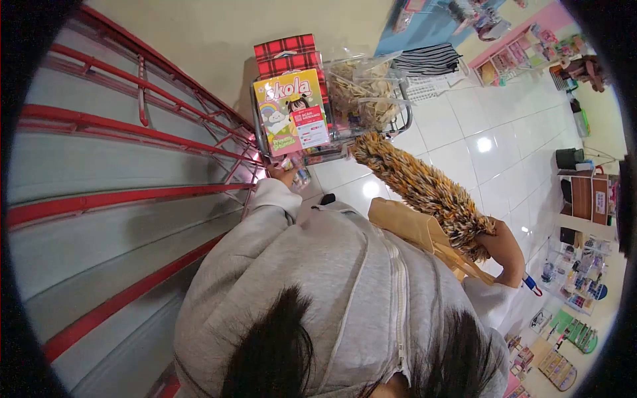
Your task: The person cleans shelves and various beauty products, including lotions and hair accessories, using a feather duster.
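My right hand [502,249] is closed around a fluffy brown-and-orange duster [424,189] near its handle end. The handle's blue tip [531,284] shows beyond my wrist, and the duster's far end reaches toward a wire rack [406,113]. Low beside that rack, my left hand [284,174] has its fingers curled in among small plastic packets [300,178]; exactly what it grips is hidden. Above it, a yellow "Skola" pack [292,113] leans on the rack's front. A brown paper bag [411,225] hangs at my front, partly behind the duster.
Red-edged shelves [119,199] run close along my left side. Red plaid packs [285,54] and a clear bag of beige pieces [365,86] stand in the rack. Striped cloth [431,61] lies beyond it. White tiled floor [458,142] stretches right toward wall displays [584,272].
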Motion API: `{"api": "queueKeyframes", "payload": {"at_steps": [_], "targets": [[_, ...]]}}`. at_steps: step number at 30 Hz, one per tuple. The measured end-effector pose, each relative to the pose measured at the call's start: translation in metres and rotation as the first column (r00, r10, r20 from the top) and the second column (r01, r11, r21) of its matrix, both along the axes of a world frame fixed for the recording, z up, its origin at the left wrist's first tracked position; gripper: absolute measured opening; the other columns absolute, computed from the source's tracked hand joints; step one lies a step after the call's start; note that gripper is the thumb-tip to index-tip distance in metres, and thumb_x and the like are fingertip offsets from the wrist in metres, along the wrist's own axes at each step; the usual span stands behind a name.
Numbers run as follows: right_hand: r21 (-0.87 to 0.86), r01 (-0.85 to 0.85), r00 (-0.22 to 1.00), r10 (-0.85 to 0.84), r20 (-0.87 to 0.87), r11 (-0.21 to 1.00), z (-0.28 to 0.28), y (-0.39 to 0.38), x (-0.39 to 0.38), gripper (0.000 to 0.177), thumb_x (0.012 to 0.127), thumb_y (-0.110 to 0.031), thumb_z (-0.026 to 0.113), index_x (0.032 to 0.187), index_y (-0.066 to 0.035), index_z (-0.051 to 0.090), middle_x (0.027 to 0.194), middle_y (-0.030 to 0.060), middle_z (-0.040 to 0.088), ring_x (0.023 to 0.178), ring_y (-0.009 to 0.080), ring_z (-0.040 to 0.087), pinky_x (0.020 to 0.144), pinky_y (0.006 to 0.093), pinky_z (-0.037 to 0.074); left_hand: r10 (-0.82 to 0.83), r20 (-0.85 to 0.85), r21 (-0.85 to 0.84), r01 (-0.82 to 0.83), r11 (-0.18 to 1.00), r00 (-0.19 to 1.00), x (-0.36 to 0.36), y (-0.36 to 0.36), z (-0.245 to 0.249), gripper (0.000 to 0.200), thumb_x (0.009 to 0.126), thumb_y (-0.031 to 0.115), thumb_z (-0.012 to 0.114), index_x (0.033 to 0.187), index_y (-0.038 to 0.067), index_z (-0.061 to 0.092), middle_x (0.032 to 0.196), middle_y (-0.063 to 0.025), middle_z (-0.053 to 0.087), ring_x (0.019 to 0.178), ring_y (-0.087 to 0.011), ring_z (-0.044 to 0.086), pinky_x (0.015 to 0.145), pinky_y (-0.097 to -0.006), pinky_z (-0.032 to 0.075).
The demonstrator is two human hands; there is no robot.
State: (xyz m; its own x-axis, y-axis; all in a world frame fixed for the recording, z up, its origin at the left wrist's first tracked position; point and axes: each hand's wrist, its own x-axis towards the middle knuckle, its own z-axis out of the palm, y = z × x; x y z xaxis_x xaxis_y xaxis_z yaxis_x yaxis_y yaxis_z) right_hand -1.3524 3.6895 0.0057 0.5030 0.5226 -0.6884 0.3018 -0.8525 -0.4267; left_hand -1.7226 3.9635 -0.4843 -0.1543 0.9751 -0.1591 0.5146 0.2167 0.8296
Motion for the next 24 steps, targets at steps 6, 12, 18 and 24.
{"api": "queueKeyframes", "payload": {"at_steps": [6, 12, 18, 24], "targets": [[0.039, -0.081, 0.997, 0.081, -0.012, 0.996, -0.006, 0.001, 0.010, 0.025, 0.074, 0.004, 0.055, 0.098, 0.002, 0.062, 0.074, 0.0041, 0.064, 0.059, 0.0104, 0.057, 0.052, 0.0261, 0.046, -0.100, 0.523, -0.312, 0.299, 0.902, 0.846, -0.021, -0.026, 0.079, 0.031, 0.081, 0.024, 0.073, 0.100, 0.001, 0.064, 0.086, 0.0010, 0.063, 0.078, -0.0080, 0.056, 0.069, -0.0247, 0.044], [0.034, -0.106, 0.993, 0.107, -0.052, 0.994, -0.003, 0.010, 0.007, 0.025, 0.074, 0.003, 0.055, 0.099, 0.001, 0.060, 0.073, 0.0038, 0.064, 0.059, 0.0099, 0.057, 0.050, 0.0249, 0.045, 0.048, 0.673, -0.341, 0.252, 0.906, 0.738, -0.042, -0.036, 0.016, 0.035, 0.080, 0.031, 0.073, 0.099, 0.003, 0.062, 0.087, 0.0001, 0.061, 0.081, -0.0094, 0.054, 0.074, -0.0260, 0.041], [0.099, -0.180, 0.981, 0.186, -0.051, 0.979, -0.018, -0.003, 0.011, 0.026, 0.075, 0.001, 0.056, 0.101, 0.001, 0.060, 0.072, 0.0035, 0.063, 0.057, 0.0099, 0.057, 0.048, 0.0250, 0.045, 0.086, 0.673, -0.360, 0.224, 0.906, 0.735, -0.031, -0.050, 0.054, 0.041, 0.080, 0.029, 0.072, 0.109, 0.004, 0.058, 0.094, -0.0028, 0.064, 0.087, -0.0123, 0.056, 0.082, -0.0302, 0.039], [0.009, -0.247, 0.967, 0.248, -0.056, 0.969, -0.033, -0.015, 0.020, 0.031, 0.074, -0.002, 0.060, 0.104, 0.001, 0.062, 0.081, 0.0131, 0.068, 0.068, 0.0185, 0.064, 0.063, 0.0318, 0.050, 0.099, 0.756, -0.351, 0.273, 0.896, 0.648, -0.018, -0.039, 0.085, 0.028, 0.087, 0.011, 0.063, 0.113, 0.006, 0.058, 0.096, -0.0034, 0.066, 0.084, -0.0150, 0.065, 0.074, -0.0277, 0.049]]}}
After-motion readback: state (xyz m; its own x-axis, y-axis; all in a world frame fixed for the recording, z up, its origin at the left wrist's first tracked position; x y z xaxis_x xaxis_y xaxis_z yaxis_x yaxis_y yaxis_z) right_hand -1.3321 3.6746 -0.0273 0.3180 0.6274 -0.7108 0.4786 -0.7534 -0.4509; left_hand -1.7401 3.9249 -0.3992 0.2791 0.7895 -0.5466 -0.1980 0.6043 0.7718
